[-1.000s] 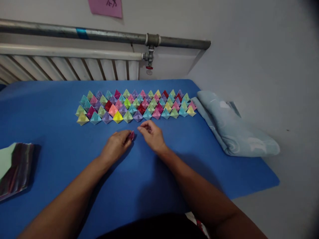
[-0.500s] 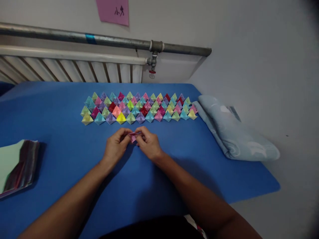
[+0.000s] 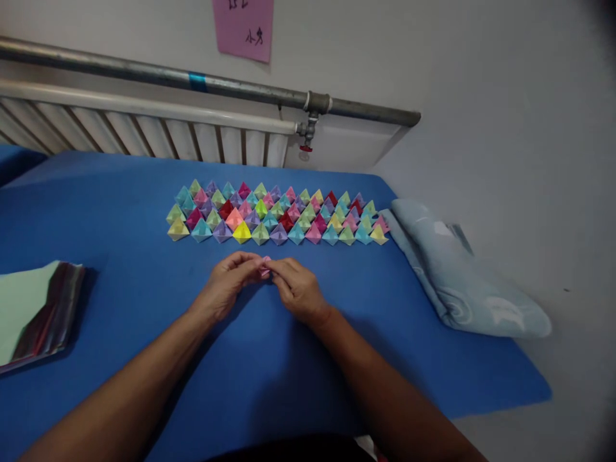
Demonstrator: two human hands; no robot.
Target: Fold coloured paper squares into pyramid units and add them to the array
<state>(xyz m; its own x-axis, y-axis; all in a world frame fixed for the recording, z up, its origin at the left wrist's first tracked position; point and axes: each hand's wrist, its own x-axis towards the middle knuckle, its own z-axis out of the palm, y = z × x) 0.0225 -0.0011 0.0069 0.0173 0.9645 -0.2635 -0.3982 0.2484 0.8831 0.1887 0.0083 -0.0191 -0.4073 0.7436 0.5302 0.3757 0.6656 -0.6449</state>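
Observation:
A small folded piece of pink paper (image 3: 265, 265) is pinched between my two hands, mostly covered by the fingers. My left hand (image 3: 231, 279) grips it from the left, thumb and fingers pressed together. From the right, my right hand (image 3: 299, 289) closes its thumb and fingertips on the paper's other side. Just beyond the hands, several rows of small folded paper boats (image 3: 260, 234) stand close together in many colours: yellow, green, blue, purple, pink and red.
A stack of coloured paper (image 3: 26, 308) lies at the left of the blue surface (image 3: 144, 282). On the right rests a folded light-blue blanket (image 3: 462, 276) by the wall. Behind are a white radiator (image 3: 158, 131) and a metal pipe (image 3: 250, 93) with a red-handled valve.
My right hand's fingers have shifted over the pink paper, which now shows less between them. The whole view has moved and tilted slightly, while the boats keep their arrangement.

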